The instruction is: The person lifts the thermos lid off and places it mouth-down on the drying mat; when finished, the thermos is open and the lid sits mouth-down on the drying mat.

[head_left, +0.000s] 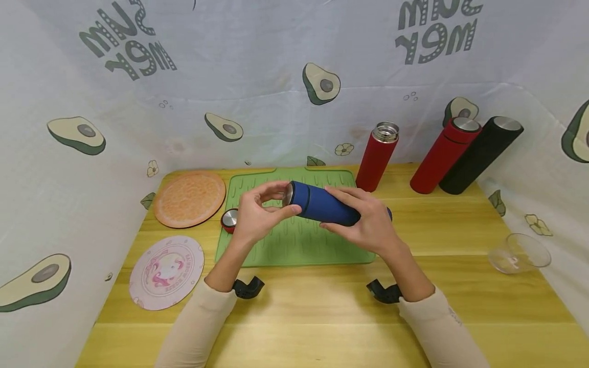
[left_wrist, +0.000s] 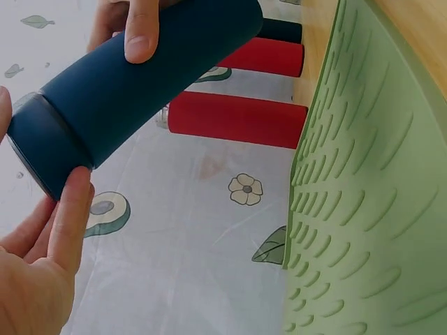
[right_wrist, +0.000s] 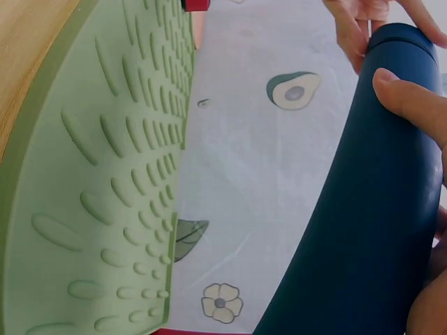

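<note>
A blue thermos flask (head_left: 329,205) is held tilted over the green mat (head_left: 294,245), its capped end toward the left. My right hand (head_left: 365,217) grips the body, thumb on the near side and fingers over the top. At the other end, the thumb and fingers of my left hand (head_left: 262,209) pinch the blue cap (left_wrist: 52,143), which sits on the flask. In the right wrist view the cap (right_wrist: 404,35) lies in line with the body. Left of the mat, partly behind my left wrist, is a red cap (head_left: 229,219) with a silver top.
An uncapped red flask (head_left: 377,158) stands at the mat's back right corner. Farther right stand a capped red flask (head_left: 444,156) and a black flask (head_left: 480,156). A clear glass (head_left: 517,253) is at the right. An orange round mat (head_left: 189,199) and a pink round mat (head_left: 166,272) lie left.
</note>
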The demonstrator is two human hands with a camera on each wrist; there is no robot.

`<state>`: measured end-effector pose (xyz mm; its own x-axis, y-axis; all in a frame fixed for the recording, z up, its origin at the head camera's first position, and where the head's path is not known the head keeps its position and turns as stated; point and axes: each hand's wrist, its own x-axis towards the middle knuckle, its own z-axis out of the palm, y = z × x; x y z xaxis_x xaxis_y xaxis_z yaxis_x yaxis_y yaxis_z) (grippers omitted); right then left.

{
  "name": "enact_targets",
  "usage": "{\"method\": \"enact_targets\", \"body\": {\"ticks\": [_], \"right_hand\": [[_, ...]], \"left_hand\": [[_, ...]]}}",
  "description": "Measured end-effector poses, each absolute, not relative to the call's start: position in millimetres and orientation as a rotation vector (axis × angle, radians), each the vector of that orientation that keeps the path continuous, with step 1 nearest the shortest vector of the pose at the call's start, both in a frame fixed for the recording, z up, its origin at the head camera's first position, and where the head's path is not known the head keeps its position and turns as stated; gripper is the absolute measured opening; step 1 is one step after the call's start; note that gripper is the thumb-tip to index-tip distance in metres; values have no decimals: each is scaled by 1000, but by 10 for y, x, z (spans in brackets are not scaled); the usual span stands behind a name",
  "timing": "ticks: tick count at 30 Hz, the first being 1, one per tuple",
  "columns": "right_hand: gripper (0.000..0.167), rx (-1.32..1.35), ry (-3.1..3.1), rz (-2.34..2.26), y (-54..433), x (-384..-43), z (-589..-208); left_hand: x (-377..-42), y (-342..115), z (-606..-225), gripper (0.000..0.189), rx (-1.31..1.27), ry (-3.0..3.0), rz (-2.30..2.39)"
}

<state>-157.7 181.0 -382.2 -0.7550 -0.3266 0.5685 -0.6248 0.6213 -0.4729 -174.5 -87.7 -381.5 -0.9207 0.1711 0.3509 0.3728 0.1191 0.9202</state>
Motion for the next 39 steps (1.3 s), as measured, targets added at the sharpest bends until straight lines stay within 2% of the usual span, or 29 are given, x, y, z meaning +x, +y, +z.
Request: {"method": "enact_targets", "body": {"ticks": [4, 9, 13, 21, 25, 30, 39], "right_hand": [[76, 754, -2436, 1021, 1840, -1568, -3805], [77, 772, -2470, 1115, 1906, -1556, -3762], [78, 792, -2500, 1108, 1929, -1558, -3750], [76, 845, -2527, 1069, 1915, -1548, -3771], [76, 836, -2540, 1073, 1904, -1561, -3777], [76, 835, -2538, 1073, 1895, -1591, -3774], [75, 800, -2539, 1047, 1886, -1600, -3796]], "left_hand": [[-1751, -877, -3802, 89, -682, -2198, -1986], [-1783, -922, -3771, 97, -1064, -2118, -2045], [-1799, -956, -3763, 87, -1263, -2054, -2012], [-1797, -980, -3804, 59, -1439, -2012, -2053], [-1809, -995, -3811, 51, -1452, -2019, -2083], [-1819, -1006, -3799, 54, -1400, -2030, -2078], [-1785, -943, -3788, 58, -1091, -2137, -2036]]}}
